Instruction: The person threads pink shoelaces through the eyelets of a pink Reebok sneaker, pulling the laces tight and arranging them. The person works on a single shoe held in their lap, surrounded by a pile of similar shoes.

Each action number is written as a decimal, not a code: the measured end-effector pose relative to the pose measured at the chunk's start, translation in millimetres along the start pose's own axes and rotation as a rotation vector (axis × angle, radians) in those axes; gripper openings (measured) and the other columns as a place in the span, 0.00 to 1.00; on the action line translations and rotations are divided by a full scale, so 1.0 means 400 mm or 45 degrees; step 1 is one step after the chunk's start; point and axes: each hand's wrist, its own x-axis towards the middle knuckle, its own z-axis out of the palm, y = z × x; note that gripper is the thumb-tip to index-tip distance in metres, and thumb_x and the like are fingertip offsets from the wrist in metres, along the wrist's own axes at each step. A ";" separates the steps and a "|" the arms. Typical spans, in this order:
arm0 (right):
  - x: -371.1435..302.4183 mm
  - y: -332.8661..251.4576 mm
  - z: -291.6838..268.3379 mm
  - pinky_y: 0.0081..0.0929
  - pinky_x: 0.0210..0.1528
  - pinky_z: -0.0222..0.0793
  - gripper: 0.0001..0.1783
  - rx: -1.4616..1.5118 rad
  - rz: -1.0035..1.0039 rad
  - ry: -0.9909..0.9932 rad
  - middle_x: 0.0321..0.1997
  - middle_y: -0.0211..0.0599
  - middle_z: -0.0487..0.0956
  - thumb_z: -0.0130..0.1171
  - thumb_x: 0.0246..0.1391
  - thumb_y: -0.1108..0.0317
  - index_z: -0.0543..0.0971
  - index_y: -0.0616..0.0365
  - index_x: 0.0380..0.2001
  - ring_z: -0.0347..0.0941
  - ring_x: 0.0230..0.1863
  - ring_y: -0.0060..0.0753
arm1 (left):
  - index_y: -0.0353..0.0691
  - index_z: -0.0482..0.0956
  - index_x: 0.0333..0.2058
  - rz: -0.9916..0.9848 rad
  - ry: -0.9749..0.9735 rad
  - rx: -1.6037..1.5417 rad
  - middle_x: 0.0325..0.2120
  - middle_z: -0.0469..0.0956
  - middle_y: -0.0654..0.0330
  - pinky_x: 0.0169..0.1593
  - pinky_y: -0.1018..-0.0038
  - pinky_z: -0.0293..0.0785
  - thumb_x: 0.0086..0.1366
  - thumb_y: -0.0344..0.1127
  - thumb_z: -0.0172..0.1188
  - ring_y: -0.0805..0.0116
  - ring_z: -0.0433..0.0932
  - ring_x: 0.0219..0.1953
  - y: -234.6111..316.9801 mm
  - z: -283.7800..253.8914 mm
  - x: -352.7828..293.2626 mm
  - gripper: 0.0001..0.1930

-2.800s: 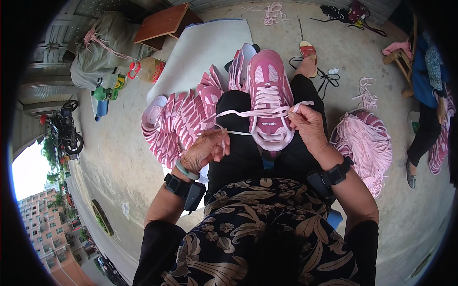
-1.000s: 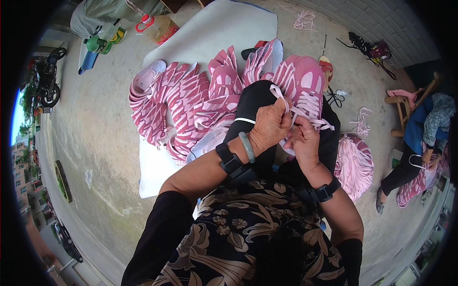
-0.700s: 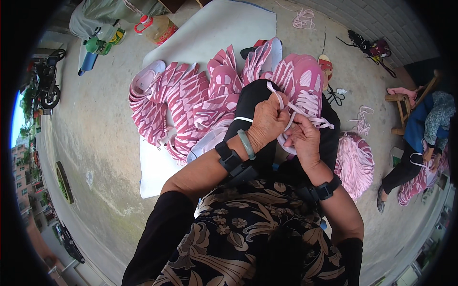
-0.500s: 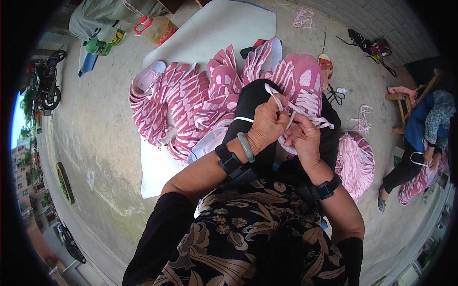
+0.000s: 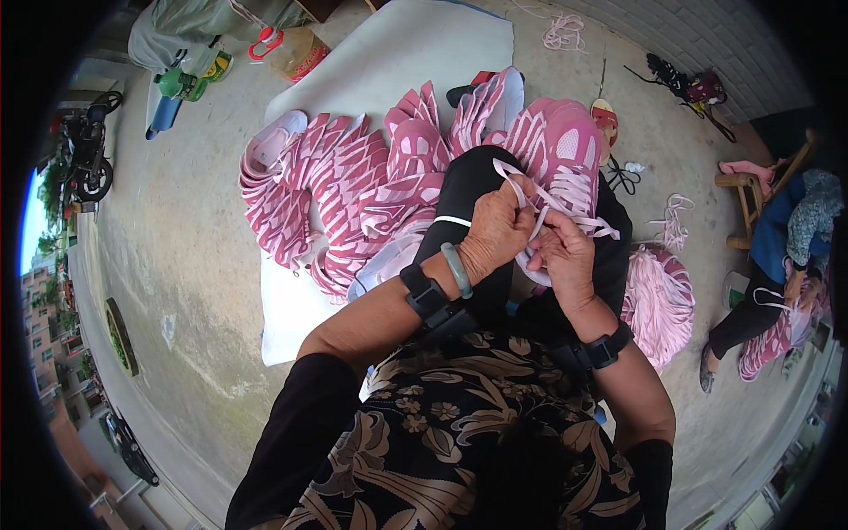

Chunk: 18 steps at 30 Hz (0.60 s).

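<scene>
A pink shoe upper (image 5: 572, 146) lies over my lap, its toe pointing away from me, with pale pink lace crossing its front. My left hand (image 5: 501, 223) is closed on a shoelace (image 5: 506, 167), which loops up past the fingers. Beside it, my right hand (image 5: 565, 256) pinches the lace close to the upper's eyelets. The fingertips of both hands nearly meet, and they partly hide the upper's opening. More pink uppers are stacked just beyond, against my knee.
Overlapping rows of pink uppers (image 5: 349, 190) lie on a white sheet (image 5: 424, 53) to the left. A bundle of pale laces (image 5: 658, 309) rests right of my leg. Loose laces (image 5: 564, 34) are on the floor. Another person (image 5: 795, 256) sits at the far right, handling similar uppers.
Almost nothing differs. Both hands keep their places at the lace, and the view has shifted very slightly.
</scene>
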 end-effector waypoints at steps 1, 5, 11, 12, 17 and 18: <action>0.001 0.005 -0.001 0.12 0.18 0.63 0.11 -0.004 -0.005 0.000 0.25 0.33 0.73 0.47 0.55 0.78 0.72 0.64 0.43 0.67 0.16 0.17 | 0.36 0.68 0.36 0.071 -0.003 0.051 0.18 0.71 0.57 0.25 0.77 0.68 0.52 0.22 0.51 0.67 0.72 0.19 -0.002 0.004 0.001 0.10; 0.003 0.009 -0.002 0.12 0.17 0.63 0.10 -0.017 -0.037 0.009 0.25 0.33 0.73 0.47 0.55 0.79 0.72 0.64 0.41 0.67 0.15 0.17 | 0.36 0.68 0.35 0.142 -0.013 0.206 0.19 0.71 0.53 0.26 0.73 0.70 0.50 0.21 0.52 0.55 0.74 0.21 -0.017 0.016 0.020 0.12; 0.004 0.005 -0.007 0.14 0.16 0.62 0.04 -0.248 -0.096 0.019 0.22 0.33 0.73 0.48 0.55 0.78 0.72 0.63 0.33 0.66 0.13 0.17 | 0.38 0.69 0.34 -0.141 0.024 -0.193 0.18 0.73 0.60 0.20 0.80 0.65 0.59 0.28 0.50 0.70 0.71 0.16 -0.001 0.014 0.007 0.04; -0.007 0.006 -0.019 0.14 0.15 0.62 0.05 -0.239 -0.141 -0.006 0.20 0.32 0.72 0.47 0.52 0.80 0.72 0.62 0.31 0.66 0.13 0.17 | 0.39 0.69 0.33 -0.310 0.015 -0.385 0.18 0.74 0.62 0.19 0.82 0.63 0.61 0.30 0.50 0.75 0.70 0.15 0.008 0.010 0.005 0.03; -0.145 -0.021 -0.166 0.16 0.13 0.62 0.10 -0.412 -0.063 -0.084 0.16 0.30 0.68 0.43 0.43 0.86 0.71 0.61 0.27 0.63 0.12 0.16 | 0.37 0.72 0.31 -0.462 0.109 -0.826 0.17 0.72 0.66 0.16 0.87 0.61 0.66 0.38 0.46 0.82 0.66 0.12 0.044 -0.033 -0.001 0.11; -0.172 -0.020 -0.211 0.15 0.13 0.61 0.11 -0.479 -0.013 -0.047 0.16 0.30 0.69 0.43 0.44 0.86 0.72 0.60 0.27 0.64 0.12 0.16 | 0.38 0.71 0.32 -0.491 0.071 -0.757 0.17 0.72 0.66 0.16 0.86 0.62 0.66 0.37 0.46 0.81 0.66 0.12 0.043 -0.034 -0.010 0.10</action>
